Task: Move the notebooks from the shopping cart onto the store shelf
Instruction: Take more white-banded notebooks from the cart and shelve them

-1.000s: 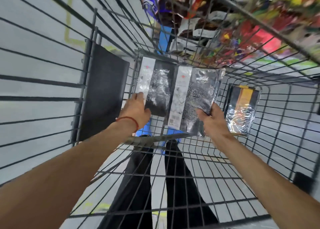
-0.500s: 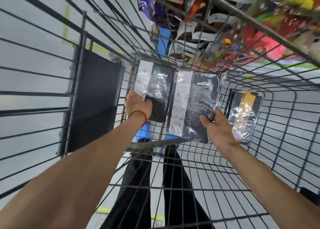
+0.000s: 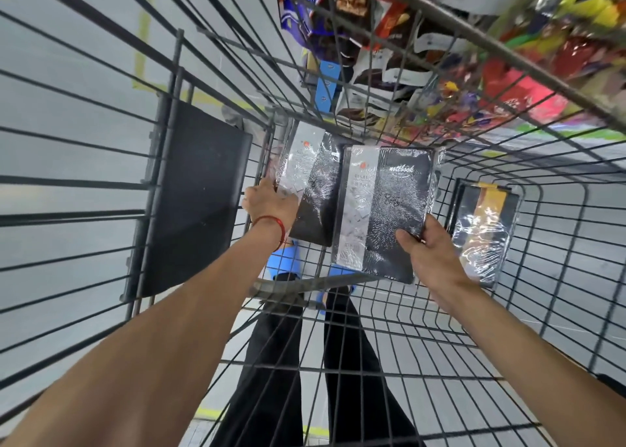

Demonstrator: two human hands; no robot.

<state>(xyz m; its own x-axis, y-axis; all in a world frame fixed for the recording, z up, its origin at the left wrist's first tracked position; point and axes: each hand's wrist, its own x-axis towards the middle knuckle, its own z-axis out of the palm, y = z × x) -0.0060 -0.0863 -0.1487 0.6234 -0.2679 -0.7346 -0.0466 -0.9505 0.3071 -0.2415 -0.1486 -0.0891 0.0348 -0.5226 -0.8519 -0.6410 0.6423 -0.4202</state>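
Inside the wire shopping cart (image 3: 423, 372) both my arms reach down. My right hand (image 3: 425, 243) grips the lower right corner of a black shrink-wrapped notebook (image 3: 386, 206) with a white band and the word "notebook", lifted off the cart floor. My left hand (image 3: 269, 204) holds the left edge of a second matching black notebook (image 3: 313, 189), partly hidden behind the first. A third wrapped notebook with an orange band (image 3: 482, 233) leans against the cart's right side. The store shelf (image 3: 474, 47) shows through the wires above.
A black plastic flap (image 3: 194, 196) of the cart's child seat stands at the left. Colourful snack packs (image 3: 355, 13) and price tags hang on the shelf beyond the cart's front. Below the mesh floor are black trousers (image 3: 277, 362) and blue shoes.
Both notebooks have risen from the cart floor and come apart; the right one now sits higher and nearer, overlapping the left. My left hand has shifted up the left notebook's edge.
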